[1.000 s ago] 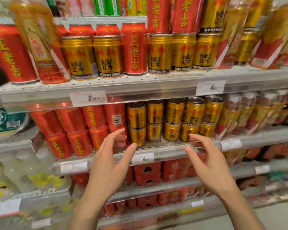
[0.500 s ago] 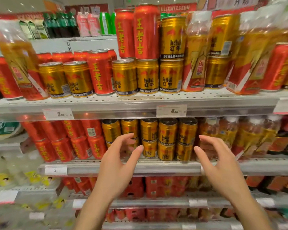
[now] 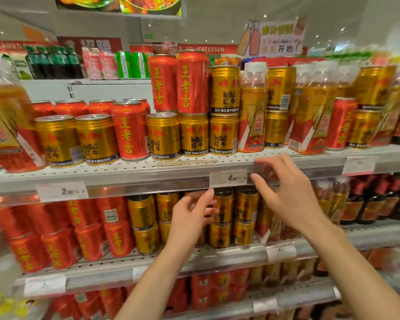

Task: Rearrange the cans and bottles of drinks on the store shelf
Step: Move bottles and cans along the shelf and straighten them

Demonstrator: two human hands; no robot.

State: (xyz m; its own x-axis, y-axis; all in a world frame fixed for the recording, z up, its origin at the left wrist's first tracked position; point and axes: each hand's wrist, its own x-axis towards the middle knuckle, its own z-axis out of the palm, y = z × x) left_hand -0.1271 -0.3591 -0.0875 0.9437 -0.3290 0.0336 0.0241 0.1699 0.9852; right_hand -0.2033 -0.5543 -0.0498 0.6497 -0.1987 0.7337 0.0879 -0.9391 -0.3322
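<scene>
Drink cans and bottles fill a white perforated metal store shelf [image 3: 129, 172] with a shiny price rail along its front edge. On this upper shelf, short gold Red Bull cans [image 3: 194, 133] stand in a row, some with tall red cans with yellow Chinese lettering [image 3: 192, 83] or more gold cans stacked on top. A single red can [image 3: 130, 131] stands among the gold ones to the left. Clear plastic bottles of amber drink with red and gold labels [image 3: 252, 112] stand among the cans to the right. A white price tag [image 3: 228, 178] is clipped to the rail.

Both bare hands are raised in front of the shelves, empty. The left hand [image 3: 189, 221] is loosely spread, fingers curved, in front of the stacked gold cans [image 3: 223, 212] on the shelf below. The right hand [image 3: 286, 192] is opened wide, its fingertips [image 3: 261, 160] at the rail's edge just right of the price tag. Whether they touch the rail cannot be told. Red cans [image 3: 83, 229] fill the lower shelf's left side.
</scene>
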